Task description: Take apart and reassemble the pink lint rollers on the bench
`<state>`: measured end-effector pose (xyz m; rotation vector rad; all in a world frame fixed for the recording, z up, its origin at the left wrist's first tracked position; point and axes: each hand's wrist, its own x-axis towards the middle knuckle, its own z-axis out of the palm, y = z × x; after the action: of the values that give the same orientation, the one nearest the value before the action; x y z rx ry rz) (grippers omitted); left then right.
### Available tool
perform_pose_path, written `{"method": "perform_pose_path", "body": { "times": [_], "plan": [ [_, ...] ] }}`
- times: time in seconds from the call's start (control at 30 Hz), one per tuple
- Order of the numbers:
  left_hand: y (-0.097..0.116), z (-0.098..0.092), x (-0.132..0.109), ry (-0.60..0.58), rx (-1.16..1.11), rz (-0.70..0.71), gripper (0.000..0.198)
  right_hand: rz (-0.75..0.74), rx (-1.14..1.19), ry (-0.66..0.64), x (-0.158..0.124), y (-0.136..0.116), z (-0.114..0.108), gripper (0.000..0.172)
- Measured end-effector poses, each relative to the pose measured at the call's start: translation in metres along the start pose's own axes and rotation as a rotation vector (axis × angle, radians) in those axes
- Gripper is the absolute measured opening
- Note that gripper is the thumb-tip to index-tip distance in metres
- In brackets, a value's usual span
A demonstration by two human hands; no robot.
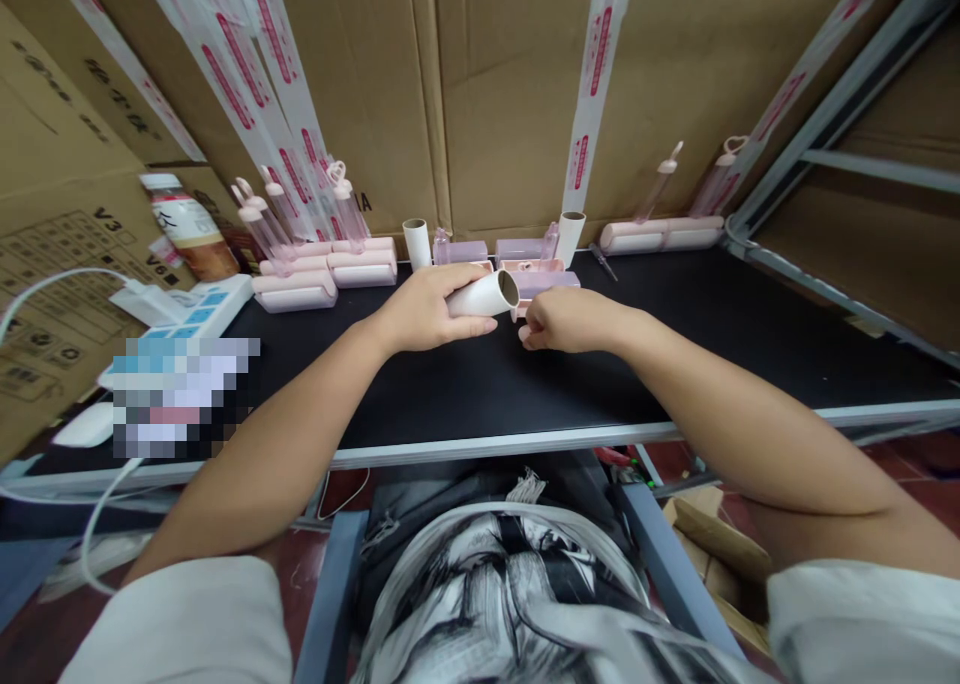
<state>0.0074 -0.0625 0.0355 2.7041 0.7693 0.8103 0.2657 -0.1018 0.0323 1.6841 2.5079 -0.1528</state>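
My left hand (420,311) is wrapped round a white cardboard tube (474,298), its hollow brown end tilted toward my right. My right hand (568,320) is curled closed just to the right of the tube, apart from it. Its fingertips face away from me, so anything in them is hidden. Directly behind this hand lies a case with a lilac see-through lid (546,282) and a pink base, partly covered by the knuckles. Two more white tubes stand upright farther back, a left one (417,244) and a right one (571,239).
Pink lint-roller-like holders (364,264) with clear handles stand at the back left; similar ones (661,235) stand back right. A small clear purple piece (603,262) lies nearby. A bottle (187,226) and power strip (214,309) sit left. Cardboard (510,94) walls the black table (450,404).
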Motion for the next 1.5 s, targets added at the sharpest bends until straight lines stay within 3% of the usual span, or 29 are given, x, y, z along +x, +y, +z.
{"method": "perform_pose_path", "body": {
  "times": [0.3, 1.03, 1.27, 1.5],
  "plan": [
    [-0.001, 0.002, 0.001, -0.029, -0.033, 0.017, 0.062, -0.022, 0.05, -0.021, 0.0, 0.002, 0.0, 0.018],
    [-0.008, 0.006, 0.001, -0.022, -0.051, 0.05, 0.067, -0.024, 0.029, -0.005, -0.009, -0.002, -0.006, 0.022],
    [-0.008, 0.007, 0.002, -0.04, -0.064, 0.032, 0.066, -0.186, 0.305, 0.127, -0.016, 0.006, -0.013, 0.015],
    [-0.012, 0.007, 0.002, -0.058, -0.071, 0.021, 0.066, -0.283, 0.408, 0.241, -0.016, 0.009, -0.013, 0.019]
  ]
}}
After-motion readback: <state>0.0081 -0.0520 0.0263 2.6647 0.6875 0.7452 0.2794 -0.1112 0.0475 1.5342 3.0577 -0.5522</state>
